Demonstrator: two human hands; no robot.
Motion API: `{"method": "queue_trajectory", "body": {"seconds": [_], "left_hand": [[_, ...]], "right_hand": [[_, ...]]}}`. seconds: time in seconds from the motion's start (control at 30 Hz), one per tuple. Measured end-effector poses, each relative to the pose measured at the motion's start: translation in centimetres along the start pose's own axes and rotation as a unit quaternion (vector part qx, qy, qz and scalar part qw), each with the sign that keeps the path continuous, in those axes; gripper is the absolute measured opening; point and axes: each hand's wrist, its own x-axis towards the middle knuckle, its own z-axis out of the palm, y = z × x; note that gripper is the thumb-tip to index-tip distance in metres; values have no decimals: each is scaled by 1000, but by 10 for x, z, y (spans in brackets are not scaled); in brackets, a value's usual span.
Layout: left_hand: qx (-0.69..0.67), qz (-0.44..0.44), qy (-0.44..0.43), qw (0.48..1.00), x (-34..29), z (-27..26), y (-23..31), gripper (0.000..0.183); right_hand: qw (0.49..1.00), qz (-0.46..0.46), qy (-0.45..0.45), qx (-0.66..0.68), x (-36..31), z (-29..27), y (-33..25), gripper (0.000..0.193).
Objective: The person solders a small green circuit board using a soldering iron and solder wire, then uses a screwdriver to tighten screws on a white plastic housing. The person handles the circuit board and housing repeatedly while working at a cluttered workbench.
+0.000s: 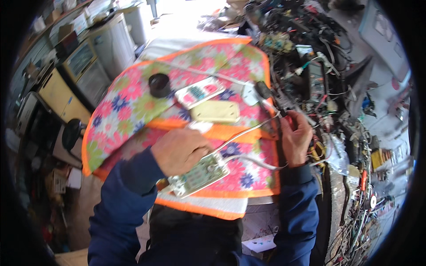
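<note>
Flowered cloth [133,95] with orange trim, soft and creased, draped over the worktop; it could slide if tugged. Tangled wires [319,57], stiff and crowded at right, may snag the white cord [248,160]. Open circuit board [200,174], flat, greenish, in a white casing, lies near the cloth's front edge under the left hand [182,150], which presses it, fingers curled. Right hand [296,135] clenched on a red-handled tool [288,120], whose tip might slip

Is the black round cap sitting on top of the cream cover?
No, the black round cap lies on the flowered cloth, apart from the cream cover, up and to its left.
</note>
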Motion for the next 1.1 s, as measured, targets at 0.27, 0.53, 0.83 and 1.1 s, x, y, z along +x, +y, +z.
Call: {"method": "queue_trajectory", "body": {"seconds": [0.27,0.53,0.83,1.1], "left_hand": [[9,6,11,1000,0,0,4,18],[1,11,17,1000,-1,0,4,17],[10,4,18,1000,-1,0,4,18],[3,-6,5,1000,1,-1,4,19]], "right_hand": [[989,9,50,-139,8,-10,17,32],[985,-1,7,-174,7,-9,16,29],[983,-8,59,-172,6,-9,5,23],[966,6,219,139,16,-30,-13,13]]}}
